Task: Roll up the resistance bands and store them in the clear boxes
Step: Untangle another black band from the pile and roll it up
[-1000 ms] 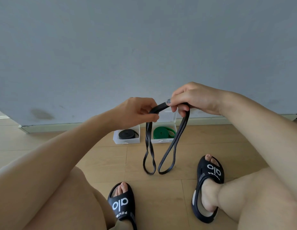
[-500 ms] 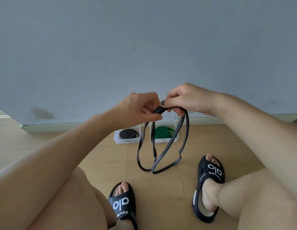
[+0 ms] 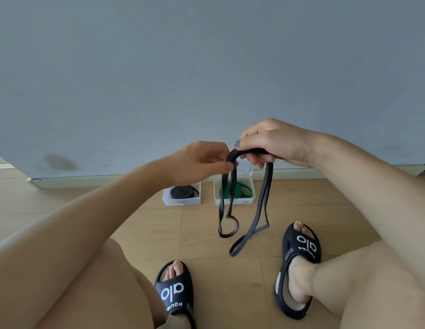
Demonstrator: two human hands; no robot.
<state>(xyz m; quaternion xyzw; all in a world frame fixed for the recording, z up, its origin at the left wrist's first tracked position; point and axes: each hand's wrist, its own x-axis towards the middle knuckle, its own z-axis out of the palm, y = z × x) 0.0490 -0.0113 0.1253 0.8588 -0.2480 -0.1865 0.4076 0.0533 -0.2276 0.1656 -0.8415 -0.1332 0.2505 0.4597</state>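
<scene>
A long black resistance band (image 3: pixel 261 211) hangs folded in two loops from my hands, above the wooden floor. My left hand (image 3: pixel 202 162) pinches the left strands near the top fold. My right hand (image 3: pixel 271 143) grips the top of the band, fingers curled round it. Behind the band, against the wall, stand two clear boxes. The left box (image 3: pixel 181 201) holds a rolled black band (image 3: pixel 180 192). The right box (image 3: pixel 250 185) holds a green band (image 3: pixel 241 189), its lid raised behind it.
A grey wall (image 3: pixel 206 67) with a white skirting rises just behind the boxes. My bare knees and two feet in black slides (image 3: pixel 174 293) (image 3: pixel 299 257) flank the hanging band on the wooden floor (image 3: pixel 202 233).
The two hanging loops have swung apart: one now curls short on the left, the other hangs longer to the right. My hands have drawn slightly apart at the top fold.
</scene>
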